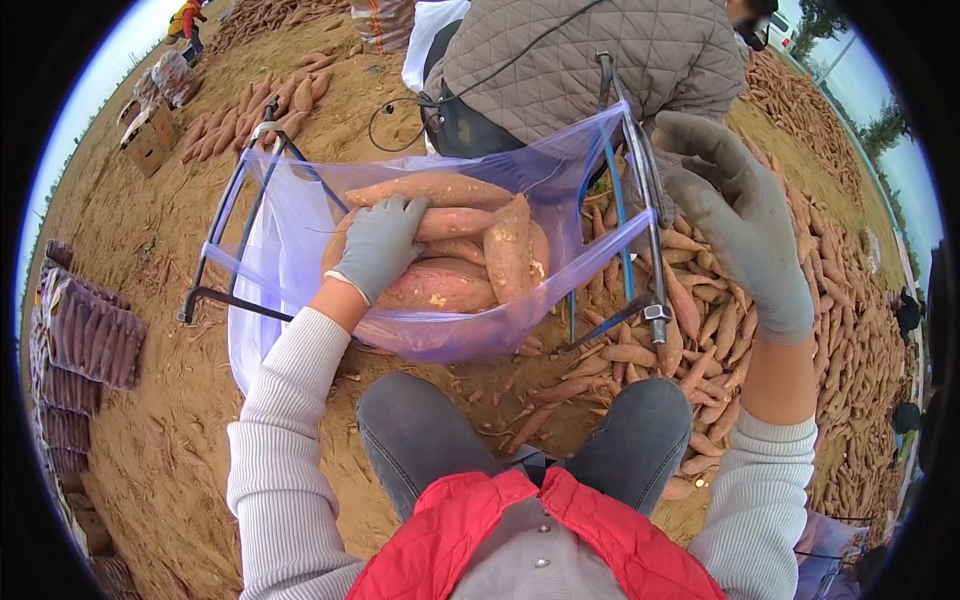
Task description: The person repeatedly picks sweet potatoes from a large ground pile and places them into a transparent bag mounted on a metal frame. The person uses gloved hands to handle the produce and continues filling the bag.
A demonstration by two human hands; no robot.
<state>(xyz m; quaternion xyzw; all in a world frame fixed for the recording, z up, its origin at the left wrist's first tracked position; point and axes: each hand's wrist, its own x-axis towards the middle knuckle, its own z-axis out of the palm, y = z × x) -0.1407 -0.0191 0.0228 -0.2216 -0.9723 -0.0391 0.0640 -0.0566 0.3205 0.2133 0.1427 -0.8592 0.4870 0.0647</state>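
In a grey glove, my left hand (381, 241) is inside a translucent purple plastic bag (442, 330). Its fingers and thumb lie around the left end of a sweet potato (454, 223). More sweet potatoes are packed about it, one upright at the right (508, 251). The bag's mouth is stretched over a black metal frame (651, 187) with hooked corners and bolts. My right hand (739, 206), also gloved, is raised just beyond the frame's right side, its fingers and thumb apart with nothing between them.
Loose sweet potatoes (847, 352) cover the ground on the right. Directly ahead, a person in a quilted jacket (570, 60) sits close to the frame. Filled bags (94, 330) are stacked at left, and a cardboard box (150, 139) stands farther back. Another sweet potato pile (259, 112) lies ahead left.
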